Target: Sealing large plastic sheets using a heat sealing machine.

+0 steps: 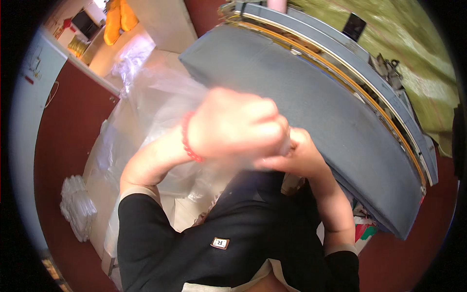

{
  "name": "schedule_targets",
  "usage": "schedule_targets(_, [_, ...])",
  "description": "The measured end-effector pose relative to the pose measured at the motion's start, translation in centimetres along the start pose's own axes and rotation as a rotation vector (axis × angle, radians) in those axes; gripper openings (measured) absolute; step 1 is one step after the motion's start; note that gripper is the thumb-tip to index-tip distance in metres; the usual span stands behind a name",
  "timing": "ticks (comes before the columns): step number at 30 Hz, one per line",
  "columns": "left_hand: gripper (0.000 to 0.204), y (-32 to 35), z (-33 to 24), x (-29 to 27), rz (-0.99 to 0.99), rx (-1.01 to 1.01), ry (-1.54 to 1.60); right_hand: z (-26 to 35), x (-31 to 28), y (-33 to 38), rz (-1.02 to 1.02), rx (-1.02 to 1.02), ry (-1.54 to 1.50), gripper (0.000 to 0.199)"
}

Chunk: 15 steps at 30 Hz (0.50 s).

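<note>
My left hand (238, 124) is raised close to the camera, closed into a fist on a clear plastic bag (146, 112); a red bead bracelet sits on its wrist. My right hand (296, 155) is just beside and below it, fingers pinched on the same plastic. The hands touch each other. The bag billows out to the left, blurred by motion. A black garment (243, 228) with a small square label lies under my forearms, partly inside the plastic.
A long grey padded board (340, 112) curves across the right, with a yellow-edged frame behind it. A stack of folded clear bags (78, 204) lies on the dark red floor at left. A white counter and orange items sit at top left.
</note>
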<state>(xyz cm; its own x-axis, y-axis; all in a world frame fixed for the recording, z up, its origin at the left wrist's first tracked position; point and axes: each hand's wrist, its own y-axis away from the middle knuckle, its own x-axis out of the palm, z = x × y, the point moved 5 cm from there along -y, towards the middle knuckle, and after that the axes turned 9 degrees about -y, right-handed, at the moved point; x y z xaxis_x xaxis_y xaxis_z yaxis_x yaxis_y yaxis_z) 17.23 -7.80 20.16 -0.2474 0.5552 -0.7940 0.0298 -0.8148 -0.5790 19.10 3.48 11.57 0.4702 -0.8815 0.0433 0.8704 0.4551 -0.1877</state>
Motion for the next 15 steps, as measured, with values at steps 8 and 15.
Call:
schedule_targets(8, [0.013,-0.6,5.3,-0.6,-0.236,-0.334,0.243,-0.6,-14.5,28.4,-0.505,0.719,0.935,0.012])
schedule_targets(15, [0.021,6.6,7.9,12.9,0.856,-0.208,0.268,15.2,-19.9,66.5,-1.735,0.309,1.288,0.025])
